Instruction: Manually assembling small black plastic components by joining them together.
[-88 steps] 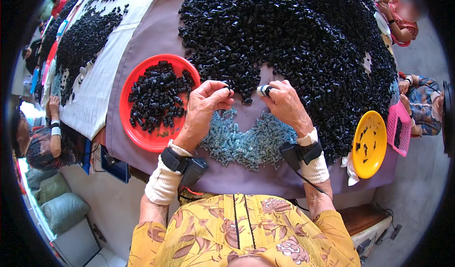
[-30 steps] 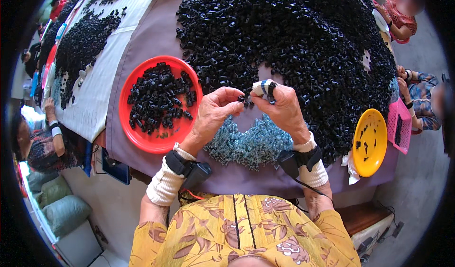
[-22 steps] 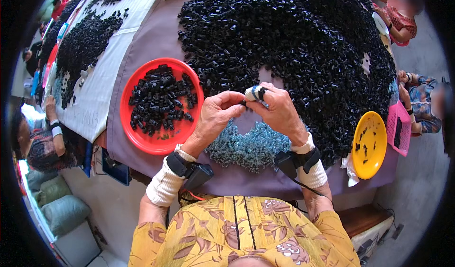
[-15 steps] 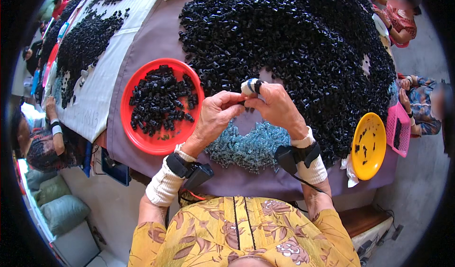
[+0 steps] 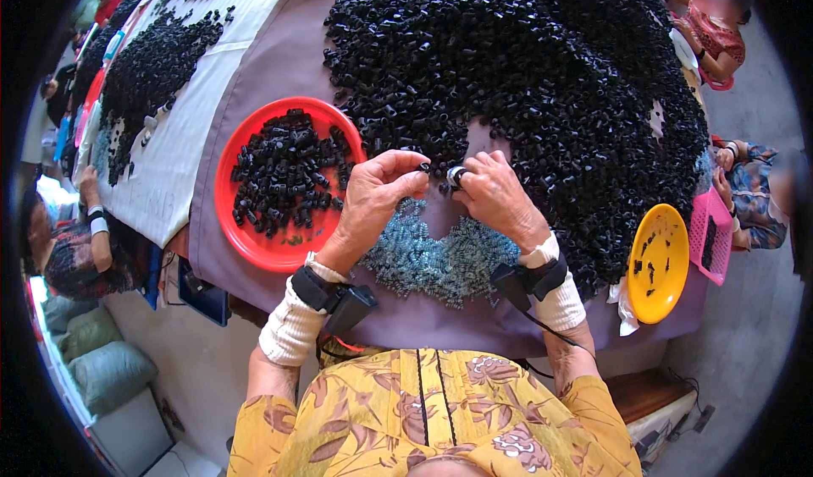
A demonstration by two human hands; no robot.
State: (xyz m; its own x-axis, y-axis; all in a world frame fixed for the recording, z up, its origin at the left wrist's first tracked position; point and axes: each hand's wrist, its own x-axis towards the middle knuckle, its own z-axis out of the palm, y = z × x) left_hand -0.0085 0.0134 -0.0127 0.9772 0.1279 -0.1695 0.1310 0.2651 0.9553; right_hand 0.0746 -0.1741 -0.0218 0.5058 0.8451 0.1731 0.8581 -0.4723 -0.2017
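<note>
Between thumb and forefinger, my left hand (image 5: 373, 202) pinches a small black plastic part (image 5: 423, 168). Close by on its right is my right hand (image 5: 501, 196), its fingers curled together and a white wrap with dark bands on one finger. What that hand holds, if anything, is hidden. Both hands hover over a heap of small bluish metal pieces that look like springs (image 5: 445, 265). A broad pile of black plastic parts (image 5: 525, 79) spreads beyond them. On the left, a red plate (image 5: 246, 244) carries many more black parts.
A yellow plate (image 5: 665, 282) with a few dark bits stands at the right edge, beside a pink basket (image 5: 711, 257). Purple cloth (image 5: 254, 79) covers the table. Another table with black parts (image 5: 152, 62) is at the left. Co-workers sit on both sides.
My hands were together at one black part and have come apart. The left hand keeps a black part in its pinch, while the right has drawn back and slightly down to the right.
</note>
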